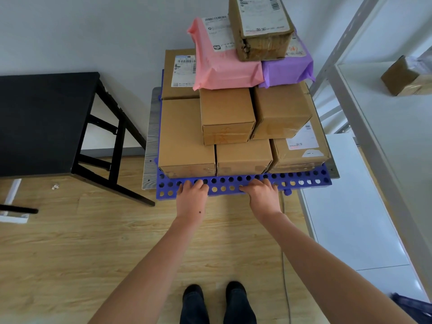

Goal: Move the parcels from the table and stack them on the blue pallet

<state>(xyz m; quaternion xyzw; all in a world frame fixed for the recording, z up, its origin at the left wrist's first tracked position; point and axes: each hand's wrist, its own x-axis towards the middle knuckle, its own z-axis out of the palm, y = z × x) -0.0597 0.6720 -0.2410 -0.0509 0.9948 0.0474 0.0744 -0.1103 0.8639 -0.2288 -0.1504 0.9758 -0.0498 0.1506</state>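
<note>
Shoes (216, 300) stand on the wood floor, below two bare forearms reaching forward. Left hand (192, 192) and right hand (263, 195) each grip the near edge of the blue pallet (304, 181), fingers curled over its perforated rim. Just beyond the hands the parcels (233, 118) sit stacked on the pallet: brown cartons in two layers, then a pink bag (222, 66) and a purple bag (287, 69), with a worn, labelled box (261, 26) on top. A black bench (42, 118) stands well left of the left hand.
</note>
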